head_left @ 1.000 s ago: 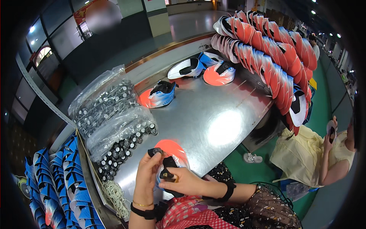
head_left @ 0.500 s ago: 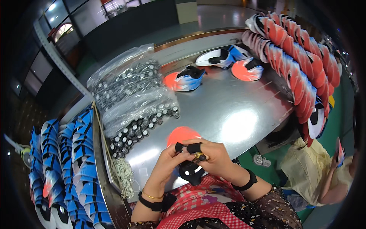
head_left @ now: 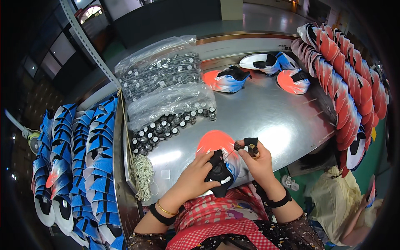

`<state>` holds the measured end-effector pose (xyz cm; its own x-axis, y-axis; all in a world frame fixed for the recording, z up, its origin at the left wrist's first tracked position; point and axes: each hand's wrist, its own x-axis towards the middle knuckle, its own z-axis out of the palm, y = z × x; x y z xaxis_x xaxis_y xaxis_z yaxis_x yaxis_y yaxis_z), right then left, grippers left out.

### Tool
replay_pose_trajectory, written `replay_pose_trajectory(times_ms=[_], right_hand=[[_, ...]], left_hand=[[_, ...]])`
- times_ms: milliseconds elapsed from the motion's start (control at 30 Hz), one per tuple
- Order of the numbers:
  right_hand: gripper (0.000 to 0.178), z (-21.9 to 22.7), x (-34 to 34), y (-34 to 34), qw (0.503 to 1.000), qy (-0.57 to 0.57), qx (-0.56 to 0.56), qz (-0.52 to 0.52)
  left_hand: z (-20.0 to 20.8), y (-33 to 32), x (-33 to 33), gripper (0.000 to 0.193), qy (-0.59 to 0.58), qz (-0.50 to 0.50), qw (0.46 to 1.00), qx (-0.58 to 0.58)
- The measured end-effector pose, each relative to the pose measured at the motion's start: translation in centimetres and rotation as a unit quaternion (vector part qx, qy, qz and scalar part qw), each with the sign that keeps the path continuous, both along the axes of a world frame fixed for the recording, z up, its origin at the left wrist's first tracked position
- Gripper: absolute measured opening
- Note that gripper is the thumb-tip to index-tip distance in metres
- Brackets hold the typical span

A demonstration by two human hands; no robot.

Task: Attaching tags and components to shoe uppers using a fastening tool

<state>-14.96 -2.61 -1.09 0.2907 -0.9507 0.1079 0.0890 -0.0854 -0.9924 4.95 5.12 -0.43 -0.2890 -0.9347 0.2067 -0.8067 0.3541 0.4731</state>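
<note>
A cap [head_left: 214,141] with a rounded orange brim and a blue-and-white side lies at the table's near edge. Its black inner part faces me and carries a small white patch. My left hand [head_left: 192,178] is closed on the cap's left side, thumb across the black part. To its right, my right hand [head_left: 259,163] is raised and closed. A small dark round piece [head_left: 238,146] sits at its thumb and fingertip, and a short brass-and-black tool [head_left: 253,151] is tucked among the fingers. Black bands wrap some of its fingers. A fine thread seems to run toward the cap.
Clear plastic bags [head_left: 166,98] of small black round parts with white labels cover the metal table's [head_left: 266,112] back left. Cord [head_left: 141,177] is coiled below. Several caps [head_left: 227,79] lie behind; nested stacks rise right [head_left: 341,79] and left [head_left: 98,166]. Another person's arm [head_left: 358,225] shows lower right.
My hands, together over the cap before, are now apart. The left has settled on the cap's left side; the right has moved right, with the dark round piece at its fingertips. The view has shifted.
</note>
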Motion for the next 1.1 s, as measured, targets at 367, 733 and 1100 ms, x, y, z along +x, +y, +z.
replay_pose_trajectory(times_ms=[367,733,1100], right_hand=[[0.021,0.4,0.9,-0.1,0.944,0.280,-0.145,0.102],[0.026,1.4,0.3,0.6,0.984,0.161,0.006,0.070],[0.033,1.4,2.5,0.2,0.901,0.267,-0.339,0.029]], left_hand=[[-2.0,0.2,-1.3,0.027,0.109,0.073,0.990,0.060],[1.5,-1.8,-1.3,0.016,0.095,0.036,0.973,-0.209],[1.6,-4.0,0.2,0.015,0.032,0.005,0.980,-0.194]])
